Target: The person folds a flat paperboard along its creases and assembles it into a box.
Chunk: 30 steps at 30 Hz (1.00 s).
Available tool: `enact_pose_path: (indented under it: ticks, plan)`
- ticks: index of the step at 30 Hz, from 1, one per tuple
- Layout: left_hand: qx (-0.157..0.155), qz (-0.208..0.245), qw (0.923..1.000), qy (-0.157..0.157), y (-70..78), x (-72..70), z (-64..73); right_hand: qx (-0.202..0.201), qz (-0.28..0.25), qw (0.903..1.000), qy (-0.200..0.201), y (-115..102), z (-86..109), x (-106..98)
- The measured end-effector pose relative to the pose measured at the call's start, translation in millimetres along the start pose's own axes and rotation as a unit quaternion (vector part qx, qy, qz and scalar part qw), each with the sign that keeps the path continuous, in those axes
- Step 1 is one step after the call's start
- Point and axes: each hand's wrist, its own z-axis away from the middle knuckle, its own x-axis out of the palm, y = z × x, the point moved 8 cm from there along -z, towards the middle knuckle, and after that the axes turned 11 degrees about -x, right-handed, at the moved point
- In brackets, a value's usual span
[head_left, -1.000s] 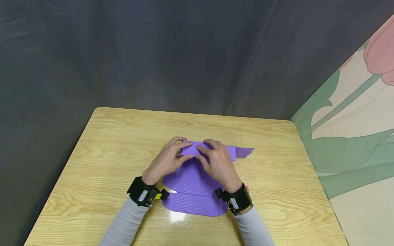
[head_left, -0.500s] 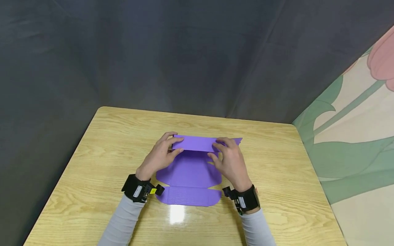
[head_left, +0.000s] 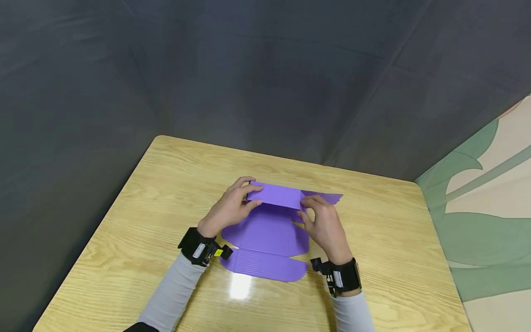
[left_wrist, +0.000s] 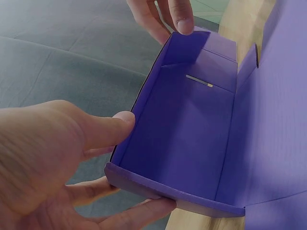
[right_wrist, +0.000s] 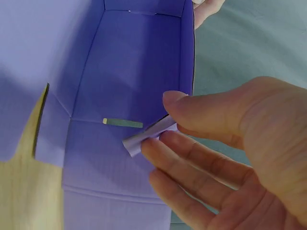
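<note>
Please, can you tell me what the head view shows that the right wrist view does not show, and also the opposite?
Only the head view: both sleeves, the black wrist straps and the leaf pattern at right.
Only the right wrist view: the narrow slot inside the box.
Both: the purple box, the table, the right hand and the left hand, which the wrist view shows only in part.

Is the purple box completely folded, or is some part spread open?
The box is partly folded: its end wall at the left hand stands up; the flap by the right hand sticks outward.
</note>
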Motion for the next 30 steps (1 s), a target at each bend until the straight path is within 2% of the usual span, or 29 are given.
enact_pose_path:
  ticks: [3, 8, 20, 25, 30]
  plan:
    - [0.002, -0.001, 1.0, -0.004, 1.9, 0.9, -1.3, -0.005, -0.02, 0.9998, 0.005, 1, -0.3, 2]
    - [-0.017, -0.002, 0.9998, -0.006, -1.2, 0.3, -0.2, 0.006, -0.058, 0.9983, -0.003, 3, -3.1, 11]
    - [-0.028, -0.018, 0.9988, 0.035, -6.7, -6.3, 1.9, 0.05, -0.153, 0.9869, 0.003, 3, -6.2, 21]
    - [-0.041, -0.023, 0.9974, 0.054, -11.3, -9.3, 4.3, 0.06, -0.169, 0.9839, -0.002, 4, -10.2, 25]
    - [-0.052, -0.022, 0.9964, 0.064, -13.5, -10.3, 6.2, 0.057, -0.162, 0.985, -0.012, 5, -11.9, 29]
